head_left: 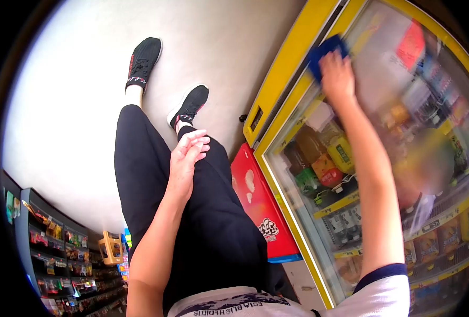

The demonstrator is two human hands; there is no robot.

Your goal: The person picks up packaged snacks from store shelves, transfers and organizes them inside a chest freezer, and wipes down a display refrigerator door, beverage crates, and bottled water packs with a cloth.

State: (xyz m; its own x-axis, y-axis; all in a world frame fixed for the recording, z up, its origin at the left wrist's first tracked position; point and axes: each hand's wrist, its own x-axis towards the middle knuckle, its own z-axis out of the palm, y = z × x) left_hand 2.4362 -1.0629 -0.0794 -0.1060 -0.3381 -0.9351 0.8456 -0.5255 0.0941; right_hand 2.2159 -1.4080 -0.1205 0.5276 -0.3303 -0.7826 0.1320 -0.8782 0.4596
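My right hand (337, 76) presses a dark blue cloth (319, 59) against the yellow frame and glass of a display fridge door (374, 68); hand and cloth are slightly blurred. My right arm stretches across the glass. Over my dark trousers, at about knee height, my left hand (188, 156) hangs in the air with its fingers loosely bent and nothing in it. Bottles and packets (324, 153) stand on shelves behind the glass, partly hidden by reflections and my right arm.
A red panel (258, 206) with printed pictures stands beside the fridge, close to my right leg. My dark shoes (189, 105) are on the pale floor (76, 105). Stocked store shelves (60, 248) and a wooden stool-like object (111, 247) are at the lower left.
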